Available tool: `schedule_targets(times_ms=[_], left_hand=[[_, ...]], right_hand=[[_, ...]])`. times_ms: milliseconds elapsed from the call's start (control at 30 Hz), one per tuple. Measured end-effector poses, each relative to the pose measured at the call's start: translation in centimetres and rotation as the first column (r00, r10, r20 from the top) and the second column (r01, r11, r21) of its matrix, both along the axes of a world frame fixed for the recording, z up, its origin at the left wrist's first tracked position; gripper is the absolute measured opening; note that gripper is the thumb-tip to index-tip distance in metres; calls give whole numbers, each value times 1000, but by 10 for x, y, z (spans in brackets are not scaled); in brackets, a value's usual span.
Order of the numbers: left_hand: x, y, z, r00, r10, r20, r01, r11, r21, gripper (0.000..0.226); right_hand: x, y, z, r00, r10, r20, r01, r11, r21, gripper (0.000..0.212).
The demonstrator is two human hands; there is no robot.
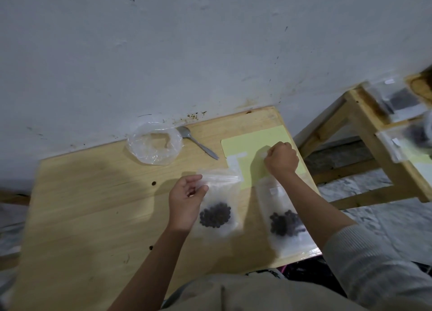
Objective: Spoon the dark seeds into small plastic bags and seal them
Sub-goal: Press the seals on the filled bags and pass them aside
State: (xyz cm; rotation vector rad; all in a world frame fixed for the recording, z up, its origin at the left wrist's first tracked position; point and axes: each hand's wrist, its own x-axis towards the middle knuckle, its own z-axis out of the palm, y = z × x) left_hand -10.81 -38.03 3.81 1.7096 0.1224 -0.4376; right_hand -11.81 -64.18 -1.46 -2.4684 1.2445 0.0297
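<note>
A pale wooden desk (93,205) stands against a scuffed white wall (187,42); to the right is a second wooden stand (364,133) carrying more filled bags, blurred. On the desk's far right lies a yellow sheet (254,142) with white label strips on it. Near the wall sits a crumpled clear plastic wrap (154,144), rolled down into a ring, and just beside it a metal spoon (198,144) lying flat, bowl toward the wall. Two small plastic bags lie in front of the person, each with a clump of dark seeds (215,217) at its near end: the left bag (219,194) in the middle of the desk, the right bag (282,219) by the desk's right edge, partly under the right forearm. The left hand (184,201) has its grip pinching the left bag's side near the top, thumb and fingers curled on the plastic. The right hand (281,158) is over the yellow sheet, its grip curled tight and pinching a small pale strip at the fingertips
</note>
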Motion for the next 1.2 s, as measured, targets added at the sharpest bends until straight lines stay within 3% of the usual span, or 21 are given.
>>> schedule_targets(times_ms=[67, 167, 267, 333, 500, 1200], left_hand=[[2, -2, 3, 1000, 20, 3, -20, 1000, 0, 26], [4, -4, 8, 997, 61, 38, -62, 998, 28, 24], [6, -4, 14, 994, 77, 78, -78, 997, 9, 25], [6, -5, 19, 995, 79, 59, -76, 996, -52, 24], [-2, -3, 32, 996, 64, 61, -54, 987, -154, 24], [-30, 12, 51, 987, 93, 129, -68, 979, -190, 24]], right_hand=[[-1, 1, 5, 997, -41, 69, 37, 998, 57, 18], [-8, 15, 31, 920, -184, 347, 93, 960, 263, 10], [-21, 49, 67, 739, -265, 620, -47, 897, 439, 9], [-31, 75, 83, 670, -278, 688, -174, 843, 510, 13], [-44, 123, 92, 687, -278, 671, -292, 741, 605, 14], [-64, 151, 107, 736, -119, 666, -357, 768, 532, 16]])
